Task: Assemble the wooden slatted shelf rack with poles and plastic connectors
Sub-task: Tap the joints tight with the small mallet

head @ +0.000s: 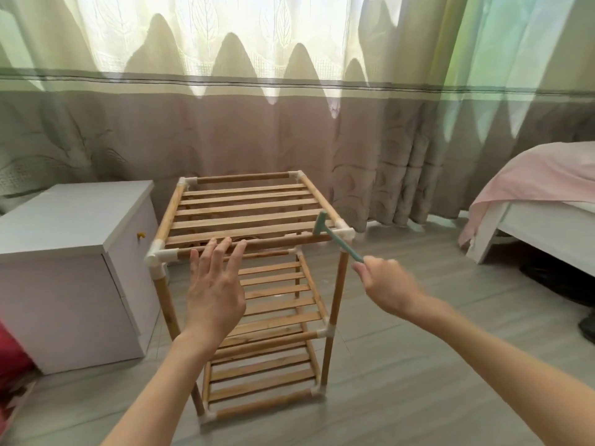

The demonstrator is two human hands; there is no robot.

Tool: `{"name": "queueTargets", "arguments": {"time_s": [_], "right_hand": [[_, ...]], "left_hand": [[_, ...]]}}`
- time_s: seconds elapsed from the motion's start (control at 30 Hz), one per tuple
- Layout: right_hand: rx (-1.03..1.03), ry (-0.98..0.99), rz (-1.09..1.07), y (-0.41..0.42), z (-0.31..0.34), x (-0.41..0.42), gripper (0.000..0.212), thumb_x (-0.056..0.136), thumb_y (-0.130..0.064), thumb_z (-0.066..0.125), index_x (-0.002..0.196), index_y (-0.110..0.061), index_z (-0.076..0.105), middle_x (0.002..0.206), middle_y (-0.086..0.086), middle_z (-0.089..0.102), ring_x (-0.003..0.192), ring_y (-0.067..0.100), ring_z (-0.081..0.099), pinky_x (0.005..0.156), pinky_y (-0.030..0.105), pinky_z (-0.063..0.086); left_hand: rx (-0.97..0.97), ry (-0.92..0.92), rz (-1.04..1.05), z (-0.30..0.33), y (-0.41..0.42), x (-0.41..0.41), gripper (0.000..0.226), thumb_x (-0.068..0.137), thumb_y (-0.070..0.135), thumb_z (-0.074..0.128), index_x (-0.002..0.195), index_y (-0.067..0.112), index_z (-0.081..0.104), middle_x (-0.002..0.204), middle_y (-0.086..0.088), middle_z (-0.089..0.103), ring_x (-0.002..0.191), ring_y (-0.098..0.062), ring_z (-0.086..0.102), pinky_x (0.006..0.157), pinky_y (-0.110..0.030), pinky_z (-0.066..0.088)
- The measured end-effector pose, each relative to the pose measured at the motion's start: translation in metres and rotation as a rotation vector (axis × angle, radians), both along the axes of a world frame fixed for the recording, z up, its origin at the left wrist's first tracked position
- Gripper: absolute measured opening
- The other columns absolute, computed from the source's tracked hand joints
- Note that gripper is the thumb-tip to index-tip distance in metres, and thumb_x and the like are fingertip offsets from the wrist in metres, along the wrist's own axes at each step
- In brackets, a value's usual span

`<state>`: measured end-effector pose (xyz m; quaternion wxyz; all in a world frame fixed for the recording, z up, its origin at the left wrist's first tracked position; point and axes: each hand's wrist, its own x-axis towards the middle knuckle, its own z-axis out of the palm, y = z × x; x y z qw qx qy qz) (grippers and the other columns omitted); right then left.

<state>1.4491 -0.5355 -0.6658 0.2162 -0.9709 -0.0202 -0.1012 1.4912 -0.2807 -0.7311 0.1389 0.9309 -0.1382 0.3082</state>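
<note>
A wooden slatted shelf rack (244,214) stands upright on the floor with three slatted tiers, wooden poles and white plastic connectors (156,256) at the corners. My left hand (214,284) hovers flat with straight fingers, its fingertips at the top tier's front rail. My right hand (383,281) grips the handle of a small green plastic hammer (325,230). The hammer's head sits over the top tier close to the front right corner connector (346,231).
A white cabinet (74,262) stands just left of the rack. Long curtains (289,123) hang behind it. A bed with a pink cover (531,188) is at the right. Something red (13,352) lies at the left edge. Grey wood floor (418,381) surrounds the rack.
</note>
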Motion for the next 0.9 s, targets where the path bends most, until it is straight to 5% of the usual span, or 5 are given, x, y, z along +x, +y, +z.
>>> {"name": "queueTargets", "arguments": {"time_s": [0.13, 0.27, 0.43, 0.57, 0.9], "right_hand": [[0.420, -0.599, -0.045, -0.004, 0.027, -0.001, 0.030, 0.099, -0.024, 0.036, 0.069, -0.021, 0.039, 0.051, -0.004, 0.042, 0.039, 0.007, 0.040, 0.038, 0.015, 0.030], [-0.104, -0.003, 0.013, 0.001, 0.004, -0.005, 0.032, 0.100, -0.032, 0.032, 0.069, -0.027, 0.034, 0.064, -0.006, 0.045, 0.054, 0.004, 0.043, 0.047, 0.023, 0.028], [0.344, -0.633, -0.001, -0.002, 0.049, 0.004, 0.029, 0.099, -0.024, 0.037, 0.071, -0.020, 0.039, 0.050, -0.005, 0.040, 0.039, 0.008, 0.042, 0.040, 0.015, 0.029], [-0.133, -0.029, 0.002, -0.004, -0.001, -0.004, 0.029, 0.100, -0.033, 0.033, 0.080, -0.018, 0.047, 0.064, -0.005, 0.048, 0.054, 0.007, 0.047, 0.049, 0.023, 0.032], [0.077, -0.175, 0.001, -0.017, 0.014, 0.009, 0.032, 0.099, -0.029, 0.037, 0.069, -0.021, 0.042, 0.057, -0.003, 0.047, 0.045, 0.005, 0.042, 0.043, 0.019, 0.030]], "left_hand": [[-0.022, -0.009, -0.006, 0.002, -0.002, 0.001, 0.069, 0.075, -0.002, 0.064, 0.137, 0.014, 0.040, 0.136, -0.013, 0.038, 0.134, -0.031, 0.026, 0.113, -0.054, 0.011], [-0.024, -0.008, -0.007, 0.001, -0.001, -0.002, 0.069, 0.073, 0.000, 0.067, 0.136, 0.013, 0.042, 0.134, -0.012, 0.040, 0.132, -0.029, 0.026, 0.111, -0.056, 0.019], [-0.033, -0.002, -0.013, 0.004, -0.001, -0.001, 0.069, 0.074, 0.002, 0.067, 0.137, 0.013, 0.041, 0.135, -0.012, 0.039, 0.133, -0.030, 0.026, 0.113, -0.055, 0.017], [-0.016, 0.006, -0.005, -0.001, 0.000, -0.002, 0.073, 0.072, 0.001, 0.068, 0.138, 0.013, 0.040, 0.136, -0.011, 0.036, 0.133, -0.028, 0.022, 0.113, -0.054, 0.015], [-0.023, 0.013, -0.013, -0.002, -0.001, -0.001, 0.076, 0.070, 0.000, 0.069, 0.139, 0.014, 0.038, 0.137, -0.008, 0.031, 0.135, -0.027, 0.019, 0.113, -0.053, 0.010]]}}
